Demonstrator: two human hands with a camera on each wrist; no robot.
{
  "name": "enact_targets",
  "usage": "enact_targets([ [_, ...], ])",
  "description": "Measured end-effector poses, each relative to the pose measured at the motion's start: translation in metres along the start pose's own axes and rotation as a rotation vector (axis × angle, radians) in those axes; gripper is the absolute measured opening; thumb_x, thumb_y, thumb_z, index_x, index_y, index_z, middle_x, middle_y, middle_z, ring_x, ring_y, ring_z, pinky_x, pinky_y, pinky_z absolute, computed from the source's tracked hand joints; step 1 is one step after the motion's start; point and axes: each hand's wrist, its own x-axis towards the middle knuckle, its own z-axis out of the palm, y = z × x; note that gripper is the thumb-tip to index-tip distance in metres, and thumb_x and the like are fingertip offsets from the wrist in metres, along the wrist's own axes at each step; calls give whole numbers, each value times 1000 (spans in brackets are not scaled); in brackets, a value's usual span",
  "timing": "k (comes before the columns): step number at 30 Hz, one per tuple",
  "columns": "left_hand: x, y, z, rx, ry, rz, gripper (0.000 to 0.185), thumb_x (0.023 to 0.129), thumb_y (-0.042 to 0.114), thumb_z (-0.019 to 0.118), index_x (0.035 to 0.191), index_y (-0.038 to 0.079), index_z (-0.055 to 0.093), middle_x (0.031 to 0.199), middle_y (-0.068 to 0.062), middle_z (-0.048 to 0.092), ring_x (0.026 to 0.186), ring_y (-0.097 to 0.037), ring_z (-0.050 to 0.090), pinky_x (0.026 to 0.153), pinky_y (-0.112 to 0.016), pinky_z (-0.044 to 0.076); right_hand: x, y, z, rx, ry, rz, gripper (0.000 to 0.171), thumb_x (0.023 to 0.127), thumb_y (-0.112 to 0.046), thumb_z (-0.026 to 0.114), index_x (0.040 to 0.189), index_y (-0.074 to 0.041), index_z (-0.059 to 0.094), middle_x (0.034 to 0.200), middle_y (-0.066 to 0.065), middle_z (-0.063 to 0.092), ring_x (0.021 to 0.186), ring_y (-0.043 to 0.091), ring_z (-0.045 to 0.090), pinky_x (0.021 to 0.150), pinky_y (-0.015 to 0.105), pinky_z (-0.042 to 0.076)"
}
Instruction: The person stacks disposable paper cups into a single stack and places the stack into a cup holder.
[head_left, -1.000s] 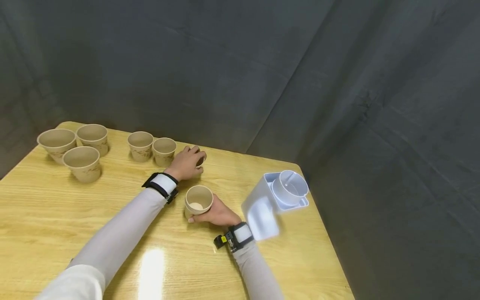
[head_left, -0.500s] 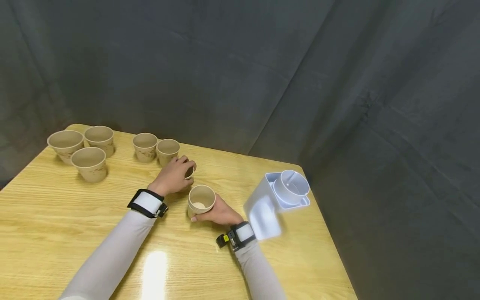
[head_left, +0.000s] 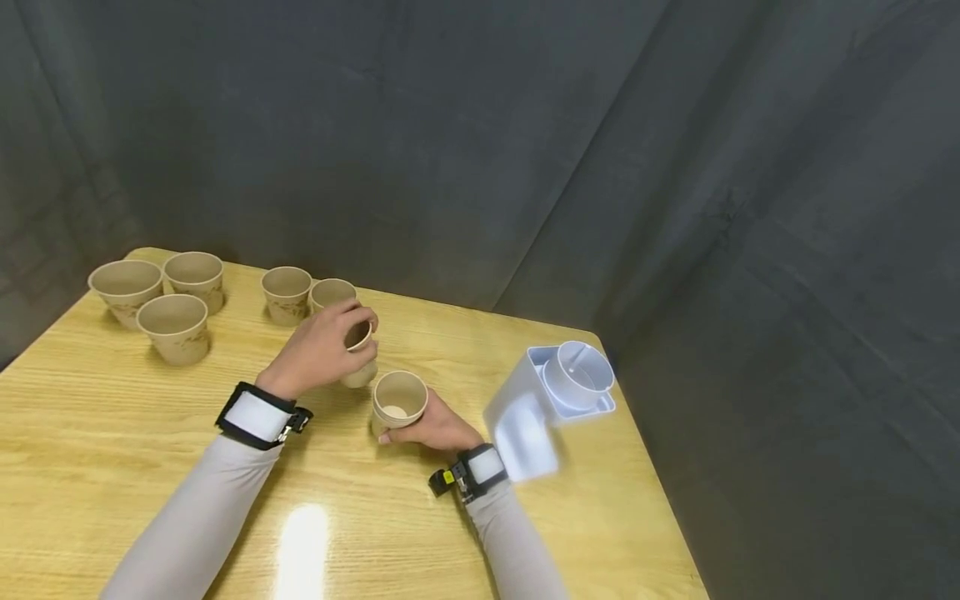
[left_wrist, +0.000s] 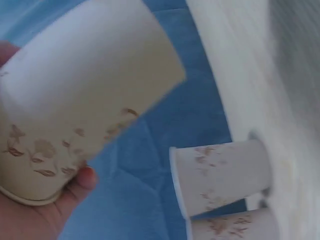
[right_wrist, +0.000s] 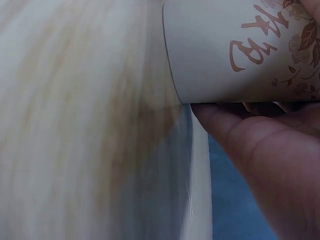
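Observation:
In the head view my left hand (head_left: 318,346) grips a tan paper cup (head_left: 360,377) by its side near the rim, with the mouth up. The left wrist view shows this same floral-printed paper cup (left_wrist: 85,90) large and tilted, its base apart from the tabletop. My right hand (head_left: 442,427) is wrapped round a small stack of nested paper cups (head_left: 400,392), just right of and nearer than the left hand's cup. In the right wrist view the outer cup (right_wrist: 215,55) stands with its base on the table, brown characters and leaves on its side.
Two small paper cups (head_left: 287,293) stand upright behind the left hand, one partly hidden by it. Three wider paper cups (head_left: 174,321) are grouped at the far left. A pale blue plastic container (head_left: 517,400) with a round cup-like part stands on the right, beside the right wrist.
My left hand has moved left and back toward me with the paper cup, bringing it close to the stack. The right hand keeps its hold in the same spot.

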Motion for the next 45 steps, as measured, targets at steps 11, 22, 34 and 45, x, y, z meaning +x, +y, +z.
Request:
enact_targets([
  [11,1,27,-15,-51,141,209,14,80,22,66,94,17,68,99,2,63,88,-17,60,72,-36,51,0,1,-1,-16,-2,-27,75,76,-5,87,141,-15,50,127,2,61,114,11,60,103,31,47],
  [22,3,38,-1,-180,167,363,17,80,20,66,96,15,68,100,3,61,92,-13,58,79,-32,50,1,1,-2,-16,-42,-53,78,78,-5,86,143,-18,45,125,-1,61,111,11,62,100,32,50],
  [34,0,41,9,-229,135,367,20,80,21,67,99,16,67,103,3,62,96,-13,59,80,-34,52,1,1,-1,-17,-60,-63,74,79,-5,85,141,-16,47,126,2,62,112,12,62,100,33,50],
  [45,-2,43,33,-97,65,426,17,81,23,66,97,17,68,98,3,60,86,-12,55,69,-30,52,3,3,-3,-55,-62,-78,69,81,-9,84,139,-14,48,129,1,61,113,10,61,100,30,50],
])
